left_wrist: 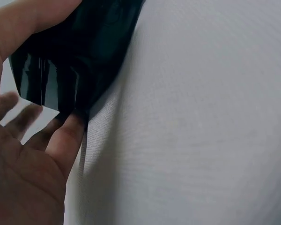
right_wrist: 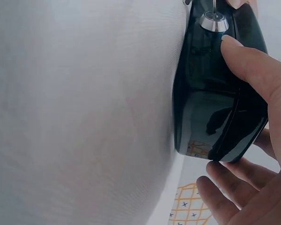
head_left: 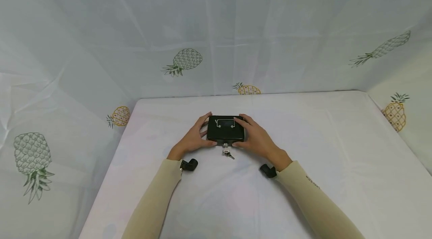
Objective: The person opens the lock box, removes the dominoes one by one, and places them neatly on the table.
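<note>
A small black cash box (head_left: 225, 132) lies on the white table between both hands, its lid down. On its lid is a thin wire handle (head_left: 229, 120). Keys (head_left: 228, 153) hang from the silver lock (right_wrist: 214, 22) on the side facing me. My left hand (head_left: 194, 138) grips the left end, thumb at the near edge and fingers spread round the side and far corner. The right hand (head_left: 259, 140) holds the opposite end. In the right wrist view, the right thumb (right_wrist: 253, 65) presses the front face beside the lock, and the other fingers reach round the end.
White cloth covers the table (head_left: 216, 201). Behind it and at both sides hang pale sheets (head_left: 287, 36) printed with pineapples, meeting the table's far edge. Black wrist cameras (head_left: 189, 165) jut inward from both sleeves.
</note>
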Motion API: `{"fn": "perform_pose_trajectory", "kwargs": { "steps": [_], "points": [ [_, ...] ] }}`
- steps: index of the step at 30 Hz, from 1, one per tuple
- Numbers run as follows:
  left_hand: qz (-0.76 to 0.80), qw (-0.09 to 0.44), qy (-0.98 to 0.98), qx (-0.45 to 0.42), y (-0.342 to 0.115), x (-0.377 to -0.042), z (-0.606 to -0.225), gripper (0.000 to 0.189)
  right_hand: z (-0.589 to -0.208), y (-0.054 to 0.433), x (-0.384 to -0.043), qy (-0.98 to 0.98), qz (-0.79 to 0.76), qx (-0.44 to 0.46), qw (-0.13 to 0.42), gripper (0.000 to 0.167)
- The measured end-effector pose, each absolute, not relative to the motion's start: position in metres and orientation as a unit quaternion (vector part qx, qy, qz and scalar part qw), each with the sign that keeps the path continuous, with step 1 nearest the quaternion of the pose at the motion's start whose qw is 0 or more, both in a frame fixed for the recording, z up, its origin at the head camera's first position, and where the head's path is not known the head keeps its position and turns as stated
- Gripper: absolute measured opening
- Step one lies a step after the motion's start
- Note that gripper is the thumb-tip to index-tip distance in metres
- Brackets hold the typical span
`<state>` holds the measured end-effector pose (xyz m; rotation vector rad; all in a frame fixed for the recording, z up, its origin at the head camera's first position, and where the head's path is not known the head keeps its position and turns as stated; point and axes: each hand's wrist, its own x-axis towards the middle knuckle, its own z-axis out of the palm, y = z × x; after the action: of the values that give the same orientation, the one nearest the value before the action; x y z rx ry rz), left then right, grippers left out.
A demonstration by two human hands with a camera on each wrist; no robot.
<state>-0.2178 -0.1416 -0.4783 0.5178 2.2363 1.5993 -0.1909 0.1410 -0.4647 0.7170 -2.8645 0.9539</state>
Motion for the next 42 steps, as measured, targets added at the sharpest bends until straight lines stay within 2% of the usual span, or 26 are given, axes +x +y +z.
{"fn": "perform_pose_trajectory", "kwargs": {
  "steps": [42],
  "points": [
    [0.552, 0.171, 0.801, 0.157, -0.144, -0.226, -0.48, 0.109, -0.447, 0.143, -0.198, -0.939, 0.263, 0.222, -0.011, 0.093]
  ]
}}
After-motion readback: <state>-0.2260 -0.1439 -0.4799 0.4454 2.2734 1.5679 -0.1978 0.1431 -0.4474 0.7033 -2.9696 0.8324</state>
